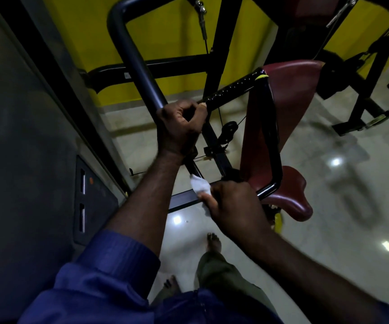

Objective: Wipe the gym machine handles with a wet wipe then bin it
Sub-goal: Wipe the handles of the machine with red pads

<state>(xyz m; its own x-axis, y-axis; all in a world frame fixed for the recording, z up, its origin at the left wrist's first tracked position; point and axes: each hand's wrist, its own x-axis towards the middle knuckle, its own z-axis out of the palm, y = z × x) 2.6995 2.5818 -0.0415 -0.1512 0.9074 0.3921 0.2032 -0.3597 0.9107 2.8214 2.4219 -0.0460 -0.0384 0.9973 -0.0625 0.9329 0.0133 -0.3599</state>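
A black tubular handle bar (131,64) of the gym machine runs from the top centre down toward the middle of the view. My left hand (180,123) grips this bar, fingers curled round it. Lower on the same bar, my right hand (229,202) holds a crumpled white wet wipe (199,185) against the tube. The bar's stretch between the two hands is partly hidden by my left wrist.
A dark red padded seat (289,190) and backrest (291,90) stand right of the bar. The black machine frame (179,65) and a cable with a pulley (228,129) lie behind. A grey panel (25,160) is at the left. My bare feet (213,243) stand on glossy tiles.
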